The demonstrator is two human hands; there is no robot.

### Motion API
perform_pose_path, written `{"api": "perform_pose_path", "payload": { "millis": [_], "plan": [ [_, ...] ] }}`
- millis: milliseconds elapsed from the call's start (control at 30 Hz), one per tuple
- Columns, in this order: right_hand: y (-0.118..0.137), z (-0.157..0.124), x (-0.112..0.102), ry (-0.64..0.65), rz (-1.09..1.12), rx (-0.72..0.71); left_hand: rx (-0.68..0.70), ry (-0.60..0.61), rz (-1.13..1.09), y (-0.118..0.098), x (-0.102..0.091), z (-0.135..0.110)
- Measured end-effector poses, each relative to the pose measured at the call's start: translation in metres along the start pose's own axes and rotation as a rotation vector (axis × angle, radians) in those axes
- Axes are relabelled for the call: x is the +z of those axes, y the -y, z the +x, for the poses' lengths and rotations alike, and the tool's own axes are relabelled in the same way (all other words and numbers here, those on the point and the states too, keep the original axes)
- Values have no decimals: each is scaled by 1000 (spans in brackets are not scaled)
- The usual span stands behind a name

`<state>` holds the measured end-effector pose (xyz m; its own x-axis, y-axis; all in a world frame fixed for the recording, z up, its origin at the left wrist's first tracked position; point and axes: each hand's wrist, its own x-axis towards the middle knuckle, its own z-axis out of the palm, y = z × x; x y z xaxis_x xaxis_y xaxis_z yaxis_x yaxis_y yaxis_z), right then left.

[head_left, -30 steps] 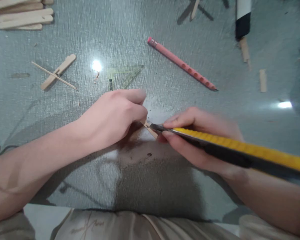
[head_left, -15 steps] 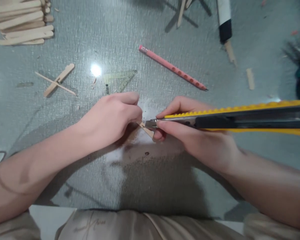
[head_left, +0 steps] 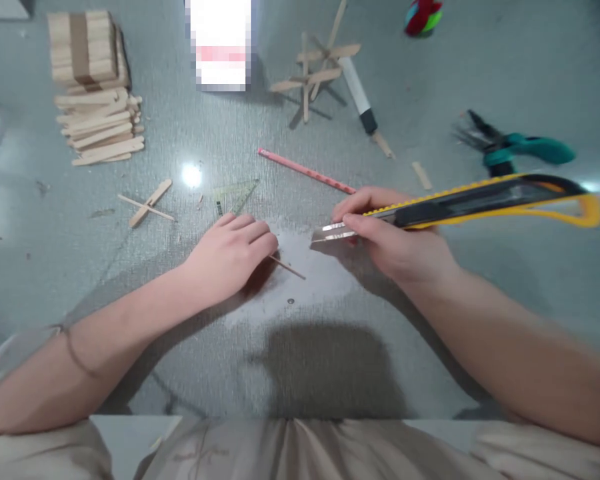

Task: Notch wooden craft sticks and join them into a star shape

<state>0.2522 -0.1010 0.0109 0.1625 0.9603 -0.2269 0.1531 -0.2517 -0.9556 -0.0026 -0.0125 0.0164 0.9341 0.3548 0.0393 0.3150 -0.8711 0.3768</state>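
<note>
My left hand (head_left: 235, 257) is closed on a thin wooden craft stick (head_left: 289, 267), whose free end points right and toward me. Most of the stick is hidden under the fingers. In my right hand (head_left: 395, 233) is a yellow and black box cutter (head_left: 470, 200), gripped near its front with the blade out to the left. The blade tip is apart from the stick, a little above and right of its end. Beyond my left hand lies a clear set square (head_left: 235, 195). A pink pencil (head_left: 305, 172) lies just past my right hand.
Crossed craft sticks (head_left: 150, 205) lie at left, below a stack of craft sticks (head_left: 100, 127). Farther off are joined stick crosses (head_left: 320, 70), a white and black tool (head_left: 357, 90) and a blurred white object (head_left: 223, 47). Teal-handled pliers (head_left: 535, 147) lie at right.
The box cutter blade has moved off the stick, up and to the right, with my right hand. The stick now shows its narrow edge. The view has shifted to take in more of the table.
</note>
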Motion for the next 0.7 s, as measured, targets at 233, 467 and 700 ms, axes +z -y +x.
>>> {"api": "perform_pose_path", "payload": {
  "millis": [233, 467, 700],
  "plan": [
    [4, -29, -9, -12, 186, 228, -272, 100, -835, -16, -13, -8],
    [3, -73, 14, -254, 247, 49, -287, 134, -935, -23, -4, -20],
    [-12, -84, 32, -163, 195, 9, -234, 2, -540, -23, -2, -18]
  ]
}}
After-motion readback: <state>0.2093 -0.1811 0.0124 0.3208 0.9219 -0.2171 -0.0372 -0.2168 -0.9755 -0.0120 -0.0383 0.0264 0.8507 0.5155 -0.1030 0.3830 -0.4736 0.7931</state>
